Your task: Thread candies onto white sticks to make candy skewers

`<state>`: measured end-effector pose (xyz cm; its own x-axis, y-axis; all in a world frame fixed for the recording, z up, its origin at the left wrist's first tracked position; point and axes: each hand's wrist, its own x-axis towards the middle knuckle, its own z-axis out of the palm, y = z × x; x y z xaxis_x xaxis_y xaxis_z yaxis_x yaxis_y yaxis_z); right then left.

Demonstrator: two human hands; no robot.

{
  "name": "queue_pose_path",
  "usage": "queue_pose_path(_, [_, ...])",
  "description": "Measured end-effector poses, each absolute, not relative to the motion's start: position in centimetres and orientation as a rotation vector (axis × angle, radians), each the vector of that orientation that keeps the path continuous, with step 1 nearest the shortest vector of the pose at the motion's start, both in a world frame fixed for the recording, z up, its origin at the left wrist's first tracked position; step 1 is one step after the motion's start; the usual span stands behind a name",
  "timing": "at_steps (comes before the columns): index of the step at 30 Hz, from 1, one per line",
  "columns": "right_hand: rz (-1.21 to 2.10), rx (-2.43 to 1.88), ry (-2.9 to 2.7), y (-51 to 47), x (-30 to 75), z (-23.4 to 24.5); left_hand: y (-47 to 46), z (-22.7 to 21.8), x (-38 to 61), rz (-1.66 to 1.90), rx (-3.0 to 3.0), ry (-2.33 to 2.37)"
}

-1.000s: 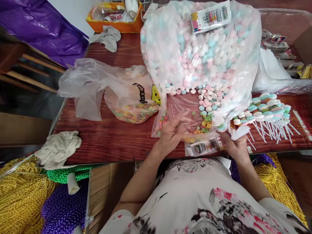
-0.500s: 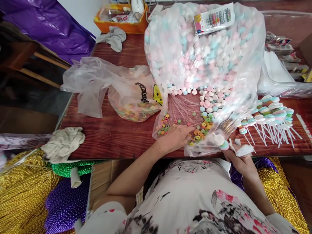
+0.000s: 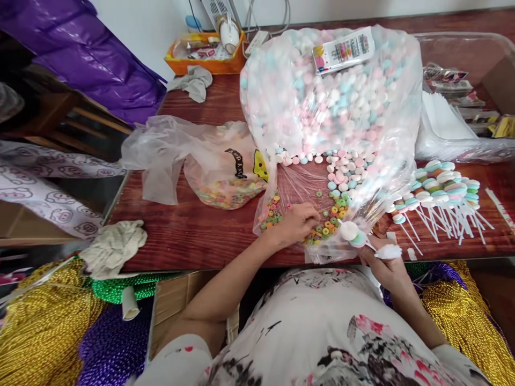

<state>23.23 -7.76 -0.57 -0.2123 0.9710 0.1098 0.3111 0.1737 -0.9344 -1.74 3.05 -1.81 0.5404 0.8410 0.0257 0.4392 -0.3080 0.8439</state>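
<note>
My left hand (image 3: 298, 221) has its fingers curled over the bag's flattened front; anything between them is hidden. Small ring-shaped candies (image 3: 328, 229) in yellow, orange and green lie just right of it, with a few more rings (image 3: 272, 219) to its left. In my right hand (image 3: 384, 268), closed at the table's front edge, is a candy skewer (image 3: 354, 234) with white and pale blue round candies on its tip. White material (image 3: 388, 251) rests at that hand. Behind both hands, a big clear bag (image 3: 330, 107) holds pink, white and blue round candies, some (image 3: 345, 167) spilling out.
Finished candy skewers (image 3: 446, 187) are piled at the right. A tied bag of rings (image 3: 229, 187) lies left, near a crumpled cloth (image 3: 115, 246). A small packet (image 3: 343, 50) tops the big bag. Behind stand an orange box (image 3: 205, 65) and a clear plastic bin (image 3: 462, 150).
My left hand's fingers have drawn in from reaching toward the rings to a curl. My right hand keeps the skewer. The view has shifted slightly.
</note>
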Motion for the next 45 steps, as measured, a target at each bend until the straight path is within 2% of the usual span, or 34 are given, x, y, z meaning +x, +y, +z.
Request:
queue_pose_path(2, [1.056,-1.201,-1.750,-7.5,22.8,-0.9,2.7,-1.6,-2.4,0.857,1.484,1.046])
queue_pose_path(5, [0.986,-1.188,-1.887,-7.0,21.7,-0.9,2.1,-0.8,-2.9,1.037,0.942,1.000])
queue_pose_path(10, [0.841,-1.261,-1.969,-6.2,20.0,-0.2,1.2,0.2,-2.5,1.223,0.609,0.950])
queue_pose_path(15, [0.818,-1.257,-1.989,-5.5,19.3,0.2,0.5,-0.4,-1.8,1.435,0.740,0.990])
queue_pose_path(19, [0.802,-1.312,-2.026,-5.3,19.1,-0.3,0.0,-1.0,-1.8,1.604,1.122,1.013])
queue_pose_path(25, [0.741,-1.389,-2.053,-5.4,18.9,-0.8,-0.5,-1.0,-1.7,1.659,1.701,0.928])
queue_pose_path(27, [0.714,-1.390,-2.010,-5.3,18.8,-0.7,-0.8,-1.0,-1.5,1.647,1.618,0.937])
queue_pose_path(33, [0.822,-1.227,-1.956,-5.5,18.6,-0.7,-0.9,-0.9,-1.5,1.510,0.798,1.027])
queue_pose_path(41, [0.865,-1.321,-1.935,-5.7,18.5,-1.2,-2.1,-1.2,-1.7,1.405,1.268,1.124])
queue_pose_path(45, [0.863,-1.343,-1.944,-5.6,18.4,-1.1,-1.8,-1.8,-1.8,1.397,1.154,1.065])
